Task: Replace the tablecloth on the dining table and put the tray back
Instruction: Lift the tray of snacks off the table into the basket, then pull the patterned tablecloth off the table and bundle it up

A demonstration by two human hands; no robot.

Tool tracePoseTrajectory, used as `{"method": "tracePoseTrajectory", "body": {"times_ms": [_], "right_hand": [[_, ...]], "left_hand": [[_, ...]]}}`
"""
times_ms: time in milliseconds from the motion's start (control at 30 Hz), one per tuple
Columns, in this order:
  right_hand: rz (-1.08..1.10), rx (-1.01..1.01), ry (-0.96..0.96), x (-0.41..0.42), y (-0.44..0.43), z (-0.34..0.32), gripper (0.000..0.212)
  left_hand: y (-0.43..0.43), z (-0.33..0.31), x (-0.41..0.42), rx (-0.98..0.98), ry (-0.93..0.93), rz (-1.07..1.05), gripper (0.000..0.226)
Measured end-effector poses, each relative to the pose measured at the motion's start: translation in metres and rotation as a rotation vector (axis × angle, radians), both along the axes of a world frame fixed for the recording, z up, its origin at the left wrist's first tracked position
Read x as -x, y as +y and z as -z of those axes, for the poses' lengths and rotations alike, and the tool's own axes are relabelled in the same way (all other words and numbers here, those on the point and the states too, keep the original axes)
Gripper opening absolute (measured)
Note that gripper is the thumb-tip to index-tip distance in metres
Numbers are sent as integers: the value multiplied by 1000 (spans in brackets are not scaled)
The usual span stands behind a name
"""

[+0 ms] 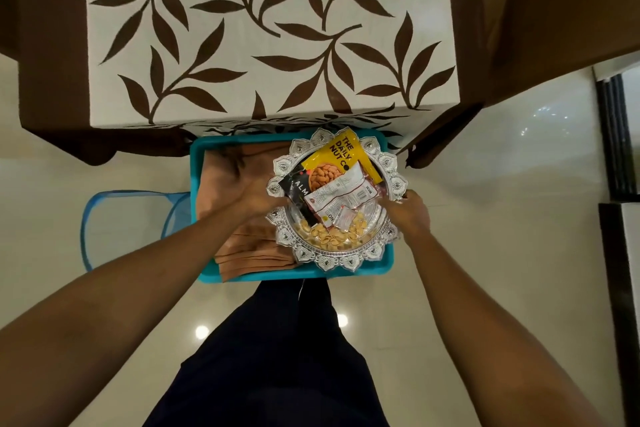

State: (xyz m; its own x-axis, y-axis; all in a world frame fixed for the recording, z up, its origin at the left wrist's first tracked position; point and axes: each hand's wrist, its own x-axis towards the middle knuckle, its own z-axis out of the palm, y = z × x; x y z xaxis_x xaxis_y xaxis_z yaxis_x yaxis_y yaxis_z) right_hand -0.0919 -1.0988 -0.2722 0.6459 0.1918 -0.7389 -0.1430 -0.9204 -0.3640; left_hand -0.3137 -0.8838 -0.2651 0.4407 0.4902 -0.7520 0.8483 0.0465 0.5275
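The table is covered by a white tablecloth printed with brown leaves and edged with a broad brown border that hangs over its near edge. On the floor just in front of that near edge stands a teal plastic tub, and the silver tray with its scalloped rim is over the tub's right half, overlapping the tub's right and near rims. Whether it rests on the tub or is held just clear of it cannot be told. The left hand grips the tray's left rim and the right hand grips its right rim, with the fingers of both curled round the edge. The left one is somewhat blurred. On the tray lie a yellow nut packet toward the table, a black packet at the left, a white-labelled packet across the middle, and pale nuts at the near side. A folded brown cloth fills the tub's left half, partly under the tray. A blue mesh basket stands on the floor just left of the tub. The person's dark trousers show below.
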Motion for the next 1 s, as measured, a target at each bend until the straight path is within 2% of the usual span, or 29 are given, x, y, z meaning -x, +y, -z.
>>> {"method": "tracePoseTrajectory", "body": {"times_ms": [133, 267, 367, 400, 533, 633, 767, 900, 1000], "right_hand": [[102, 16, -109, 16, -7, -12, 59], [322, -130, -318, 33, -7, -23, 39], [309, -290, -370, 47, 8, -34, 16], [276, -361, -379, 53, 16, -38, 11], [42, -569, -425, 80, 66, -59, 14], [-231, -633, -505, 101, 113, -80, 21], [-551, -667, -610, 140, 184, -99, 38], [-650, -552, -585, 183, 249, -92, 56], [-650, -367, -721, 223, 289, -82, 64]], "left_hand": [[1, 6, 19, -46, -13, -63, 60], [5, -9, 40, -240, -52, -128, 48], [17, -32, 58, -437, -117, -142, 37], [24, -41, 64, -490, -135, -149, 34], [59, -76, 90, -712, -225, -71, 33], [98, -101, 103, -850, -214, 24, 33], [158, -125, 117, -897, -186, 119, 29], [214, -123, 125, -869, -122, 242, 60], [259, -107, 140, -800, -65, 336, 70]]}}
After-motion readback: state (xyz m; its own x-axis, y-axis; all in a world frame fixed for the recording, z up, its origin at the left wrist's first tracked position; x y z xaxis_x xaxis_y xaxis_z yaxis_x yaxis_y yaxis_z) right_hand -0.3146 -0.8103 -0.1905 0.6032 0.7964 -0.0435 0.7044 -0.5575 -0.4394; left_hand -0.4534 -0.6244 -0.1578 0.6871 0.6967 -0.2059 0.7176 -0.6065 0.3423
